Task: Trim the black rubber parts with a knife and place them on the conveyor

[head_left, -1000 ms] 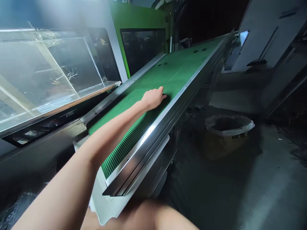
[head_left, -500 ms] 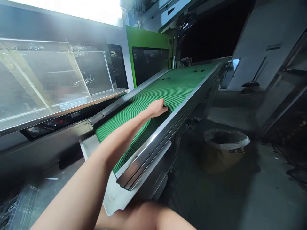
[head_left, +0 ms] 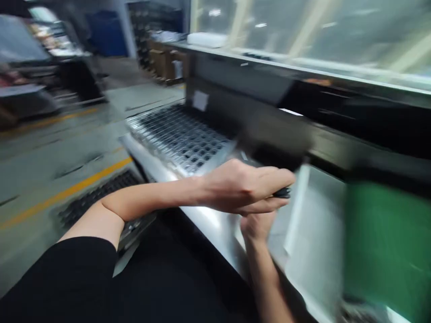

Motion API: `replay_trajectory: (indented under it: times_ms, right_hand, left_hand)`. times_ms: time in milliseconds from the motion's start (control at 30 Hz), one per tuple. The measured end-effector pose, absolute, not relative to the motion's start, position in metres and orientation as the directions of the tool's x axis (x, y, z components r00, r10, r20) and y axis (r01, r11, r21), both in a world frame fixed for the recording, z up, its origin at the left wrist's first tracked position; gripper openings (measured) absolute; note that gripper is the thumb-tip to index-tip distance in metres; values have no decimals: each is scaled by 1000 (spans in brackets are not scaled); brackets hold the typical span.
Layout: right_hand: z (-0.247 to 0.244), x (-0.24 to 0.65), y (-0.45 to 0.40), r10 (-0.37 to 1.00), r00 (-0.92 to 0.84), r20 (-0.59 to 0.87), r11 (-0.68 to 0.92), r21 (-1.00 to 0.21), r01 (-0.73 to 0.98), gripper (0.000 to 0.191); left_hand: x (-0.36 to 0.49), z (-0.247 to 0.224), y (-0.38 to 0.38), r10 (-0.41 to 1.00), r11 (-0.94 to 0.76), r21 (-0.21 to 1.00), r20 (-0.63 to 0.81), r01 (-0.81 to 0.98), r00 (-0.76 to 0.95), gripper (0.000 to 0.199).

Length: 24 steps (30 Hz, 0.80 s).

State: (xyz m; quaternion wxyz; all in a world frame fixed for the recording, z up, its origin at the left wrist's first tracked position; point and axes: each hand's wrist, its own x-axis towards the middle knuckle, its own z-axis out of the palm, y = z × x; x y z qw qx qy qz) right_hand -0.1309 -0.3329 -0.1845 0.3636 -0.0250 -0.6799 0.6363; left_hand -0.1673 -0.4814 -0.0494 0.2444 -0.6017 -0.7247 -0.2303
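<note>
My left hand reaches in from the left and is closed, with a small black part pinched between thumb and fingers. Only the part's dark, ridged-looking end shows; the fingers cover the rest. Just below it, my right hand is smeared by motion. Its fingers are hidden behind the left hand, so what they hold, if anything, cannot be seen. Beyond the left wrist lies a clear plastic tray with rows of dark-looking cells, on a shiny metal surface.
To the right are a pale chute and the green conveyor belt. A machine with a windowed ledge runs along the back. A dark gridded tray lies low at left, near a yellow floor line.
The view has swung left from the conveyor to the tray. My left hand has come off the belt and now holds a small black part. My right hand is now beneath it.
</note>
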Motion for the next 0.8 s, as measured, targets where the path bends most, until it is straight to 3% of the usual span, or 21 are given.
replay_trajectory:
  times_ms: [67,133,300,400,500,633,700,767,800]
  right_hand:
    - [-188,-127,-340,441,-803,402,10,-896,-444,43]
    - [-193,-119,-353,383,-837,390,-13,-904,-427,41]
    - [-208,-95,-392,366,-880,303,201,-949,-243,33]
    - [-211,-92,-412,375,-887,269,288,-943,-164,36]
    - [-212,-97,-431,332,-932,143,342,-940,-22,43]
    - [-220,-103,-466,350,-936,31,439,-888,135,48]
    - [-224,-103,-483,351,-936,35,463,-875,141,45]
    - [-224,-101,-493,305,-952,34,502,-855,130,46]
    - [-223,-100,-493,254,-967,11,525,-842,128,48]
  left_hand:
    - [-168,-110,-528,711,364,100,612,926,-346,35]
    - [-159,-159,-551,663,463,142,600,875,-448,33]
    - [-137,-214,-567,629,527,218,549,821,-550,32]
    - [-131,-228,-581,587,558,242,561,794,-583,40]
    - [-133,-244,-603,548,577,248,589,778,-594,46]
    - [-136,-272,-635,530,560,317,573,765,-625,44]
    - [-134,-289,-653,489,510,437,562,741,-667,37]
    - [-126,-310,-677,368,400,662,517,633,-773,32]
    - [-121,-323,-692,242,311,805,447,505,-861,29]
